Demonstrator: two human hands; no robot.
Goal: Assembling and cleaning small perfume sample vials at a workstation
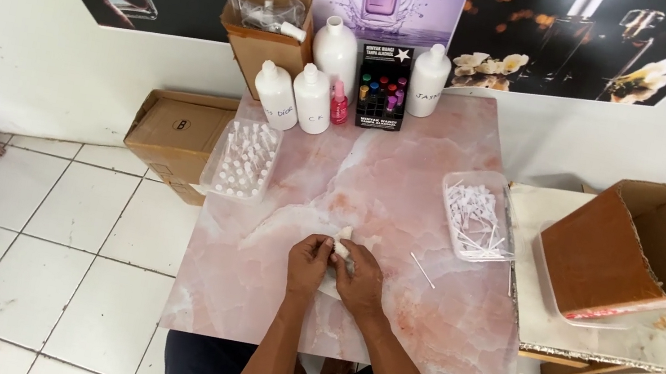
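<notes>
Evidently the step in hand was a fitting or assembly one: both hands met at the middle of the pink marble-patterned tabletop [407,182], fingers curled around a small white object [343,234] too tiny to identify for certain, perhaps a little bottle or its cap. The left hand [308,263] was closed loosely about its lower side, and the right hand [357,279] pinched it from the other side, fingers bent and nearly shut; how firmly either gripped could not be told. The object sat just above the table surface, between the two sets of fingertips.

To the left lay a clear plastic tray of small white-capped vials [242,160], and to the right a clear plastic tray of thin white tubes [476,214]. A single thin white tube [422,270] lay loose on the table, near the right hand. Tall white plastic bottles [312,98] stood at the far edge.

Judging by the layout, the next move would call for a fine, steady pinch and exact alignment of very small parts, with the loose tube within easy reach.
</notes>
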